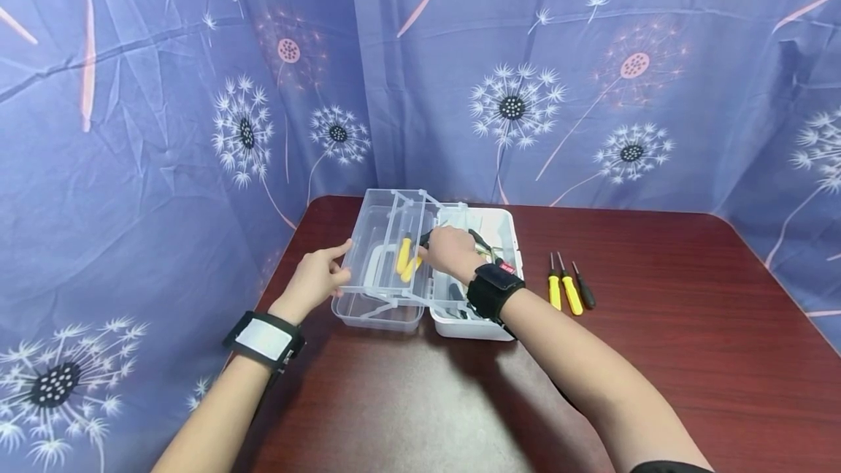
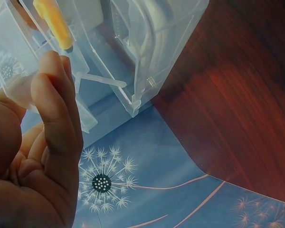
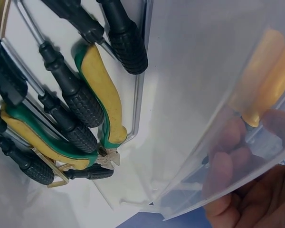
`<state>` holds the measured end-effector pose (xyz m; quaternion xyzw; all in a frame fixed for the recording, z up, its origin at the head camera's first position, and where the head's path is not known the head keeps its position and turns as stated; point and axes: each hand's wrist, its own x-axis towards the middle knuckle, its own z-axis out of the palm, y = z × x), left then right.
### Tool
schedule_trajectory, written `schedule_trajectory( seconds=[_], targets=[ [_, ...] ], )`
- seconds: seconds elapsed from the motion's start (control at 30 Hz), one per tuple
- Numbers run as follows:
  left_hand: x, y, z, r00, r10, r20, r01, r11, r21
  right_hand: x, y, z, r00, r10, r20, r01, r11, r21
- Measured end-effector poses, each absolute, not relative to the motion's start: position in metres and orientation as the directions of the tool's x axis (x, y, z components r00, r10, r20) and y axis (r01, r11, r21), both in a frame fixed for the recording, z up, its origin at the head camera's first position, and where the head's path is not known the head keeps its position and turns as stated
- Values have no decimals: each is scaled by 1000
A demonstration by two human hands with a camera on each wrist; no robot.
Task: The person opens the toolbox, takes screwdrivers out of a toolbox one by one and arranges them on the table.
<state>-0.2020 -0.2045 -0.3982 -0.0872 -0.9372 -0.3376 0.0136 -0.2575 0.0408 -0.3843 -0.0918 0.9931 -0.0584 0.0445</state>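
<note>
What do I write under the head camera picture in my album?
Left hand holding a clear tray, right hand over the open toolbox, three screwdrivers on the table.

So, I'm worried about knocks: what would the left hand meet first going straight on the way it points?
The left hand would probably first meet the clear plastic tray; its fingertips seem against its edge.

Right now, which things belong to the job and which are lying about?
Likely job:
clear tray, in left grip
two yellow-handled screwdrivers at right grip
white toolbox

Likely lying about, on tabletop:
other yellow-handled screwdrivers
black-handled screwdriver
</note>
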Motion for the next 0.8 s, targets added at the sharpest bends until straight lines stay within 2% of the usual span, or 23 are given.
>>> schedule_trajectory(
  seconds=[0.8],
  targets=[
    [-201, -202, -398, -985, 153, 85, 172, 752, 637, -259, 44, -385, -971, -214, -110, -200, 972, -125]
  ],
)
